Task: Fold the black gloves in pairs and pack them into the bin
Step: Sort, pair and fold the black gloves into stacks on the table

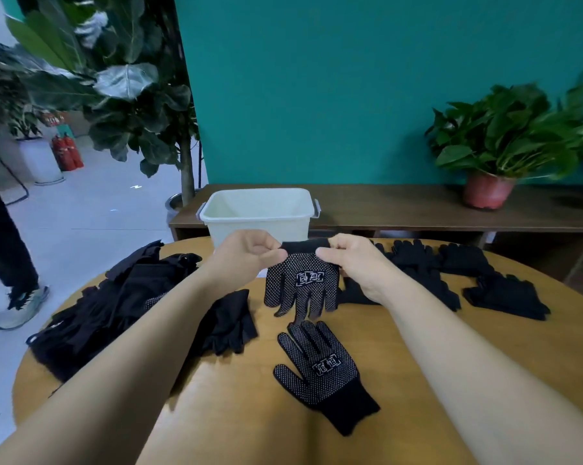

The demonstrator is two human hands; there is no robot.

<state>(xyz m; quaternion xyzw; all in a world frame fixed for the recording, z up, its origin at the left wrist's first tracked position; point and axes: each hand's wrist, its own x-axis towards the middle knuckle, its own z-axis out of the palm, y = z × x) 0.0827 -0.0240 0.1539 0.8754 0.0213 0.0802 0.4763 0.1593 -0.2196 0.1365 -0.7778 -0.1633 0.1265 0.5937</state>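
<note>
White bin point(259, 209) sits upright, open-topped. Right in front of it a dotted black glove point(301, 283) hangs cuff-up, fingers down; its twin point(320, 367) lies flat, dots up, nearer me. There's a black glove heap point(115, 307) front-left of the bin, looser bunches point(468, 273) front-right.

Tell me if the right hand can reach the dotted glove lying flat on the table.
Probably yes: the flat glove lies uncovered, near the right hand, nothing between. But that hand and the left hand pinch the cuff of the held glove, so it must let go first.
</note>
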